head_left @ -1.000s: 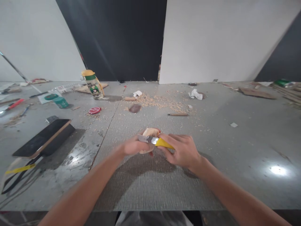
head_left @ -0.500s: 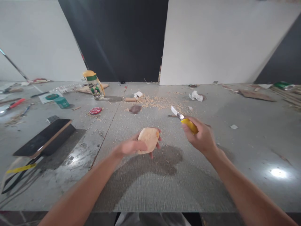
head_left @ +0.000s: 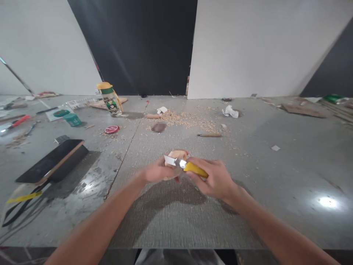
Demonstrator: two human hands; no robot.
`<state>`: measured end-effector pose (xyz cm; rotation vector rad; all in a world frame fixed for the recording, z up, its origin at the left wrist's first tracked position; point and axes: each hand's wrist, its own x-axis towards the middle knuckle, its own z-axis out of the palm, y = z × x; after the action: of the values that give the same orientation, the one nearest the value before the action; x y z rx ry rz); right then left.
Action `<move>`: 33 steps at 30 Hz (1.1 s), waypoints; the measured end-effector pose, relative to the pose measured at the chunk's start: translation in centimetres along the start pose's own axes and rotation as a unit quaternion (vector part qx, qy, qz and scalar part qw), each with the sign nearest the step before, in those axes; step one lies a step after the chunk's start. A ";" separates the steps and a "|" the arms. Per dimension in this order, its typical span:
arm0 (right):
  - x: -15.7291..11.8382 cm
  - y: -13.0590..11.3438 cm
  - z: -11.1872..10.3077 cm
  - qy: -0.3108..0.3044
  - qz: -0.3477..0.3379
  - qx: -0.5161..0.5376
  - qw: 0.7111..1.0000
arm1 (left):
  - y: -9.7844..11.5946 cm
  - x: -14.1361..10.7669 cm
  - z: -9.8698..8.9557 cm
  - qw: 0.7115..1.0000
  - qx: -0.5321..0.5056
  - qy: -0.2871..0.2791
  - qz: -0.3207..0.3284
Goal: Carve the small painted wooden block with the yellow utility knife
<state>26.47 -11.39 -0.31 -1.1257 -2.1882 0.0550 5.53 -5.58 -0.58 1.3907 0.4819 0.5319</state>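
My left hand (head_left: 157, 172) grips a pale, rounded piece of wood (head_left: 176, 154) above the middle of the table, thumb on the near side. Fingertips show at its far right edge. In my right hand (head_left: 213, 176) is a knife with a yellow handle (head_left: 196, 169), fingers closed round it. Its short, broad blade (head_left: 170, 160) points left and lies across the face of the wood in view; whether the edge touches it I cannot tell. The blade and my hands hide much of the wood.
Wood shavings (head_left: 182, 119) lie scattered behind my hands, with a slim wooden-handled tool (head_left: 210, 135) at their near side. A crumpled tissue (head_left: 230, 111) is farther right. On the left are a bottle (head_left: 111, 101), a red round lid (head_left: 111, 129) and a black board-like object (head_left: 51, 162).
My right hand has brought the knife left and down, from apart on the right to over the wood. The wooden-handled tool behind is now uncovered. My left hand keeps its place.
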 end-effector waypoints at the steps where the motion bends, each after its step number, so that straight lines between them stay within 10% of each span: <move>1: 0.0 0.0 0.0 0.004 -0.001 -0.009 1.000 | 0.1 0.0 0.1 1.000 0.011 0.006 0.001; 9: 0.0 0.6 -0.3 0.039 -0.018 -0.103 0.994 | 0.5 -0.5 0.3 0.999 -0.026 -0.037 0.003; 16: 0.4 5.6 -2.1 0.135 0.189 -0.055 0.971 | 0.8 -1.0 0.2 0.992 -0.084 -0.074 0.052; 25: 0.6 2.0 0.8 -0.004 0.197 0.243 0.950 | 0.9 -0.1 0.3 0.956 0.258 0.129 -0.053; 33: 0.8 2.2 1.3 -0.073 0.286 0.401 0.867 | 1.3 0.4 0.2 0.954 0.241 0.179 -0.016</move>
<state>26.93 -9.07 -1.61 -1.2120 -1.5712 1.2190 5.83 -5.37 0.72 1.7532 0.9742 0.6728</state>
